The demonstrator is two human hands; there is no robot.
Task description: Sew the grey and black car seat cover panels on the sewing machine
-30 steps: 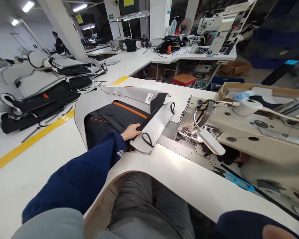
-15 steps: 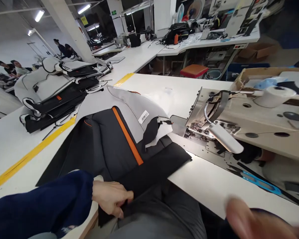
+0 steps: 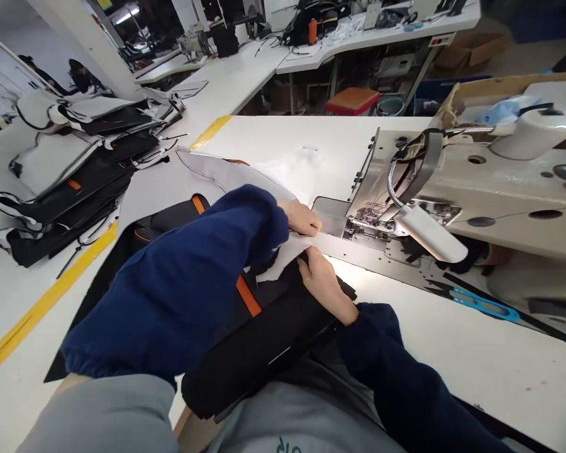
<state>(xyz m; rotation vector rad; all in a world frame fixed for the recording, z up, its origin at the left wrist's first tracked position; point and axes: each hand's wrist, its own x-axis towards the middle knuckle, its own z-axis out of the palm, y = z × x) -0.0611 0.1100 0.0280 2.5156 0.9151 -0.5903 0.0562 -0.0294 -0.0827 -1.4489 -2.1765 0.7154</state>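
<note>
A black seat cover [image 3: 292,296] with an orange stripe and pale grey backing lies over the table edge and my lap. At its right end, my left hand [image 3: 302,218] is closed on the grey-backed edge, close to the sewing machine's metal plate. Just below, my right hand [image 3: 324,282] pinches the same cover where black fabric meets a pale flap. My left sleeve hides much of the cover's middle. The sewing machine [image 3: 400,207], its white lamp [image 3: 431,233] lit beside the needle area, stands to the right of both hands.
A pile of similar grey and black covers [image 3: 85,163] sits at the left, beside yellow tape [image 3: 51,299] on the table. Blue-handled scissors [image 3: 485,305] lie below the machine. A thread cone [image 3: 528,135] and a cardboard box [image 3: 453,104] stand behind it. Two people are at the far left.
My left hand has moved from the cover's near edge up to its right end. My right hand has come in from the lower right and taken hold there too. The view has tilted down.
</note>
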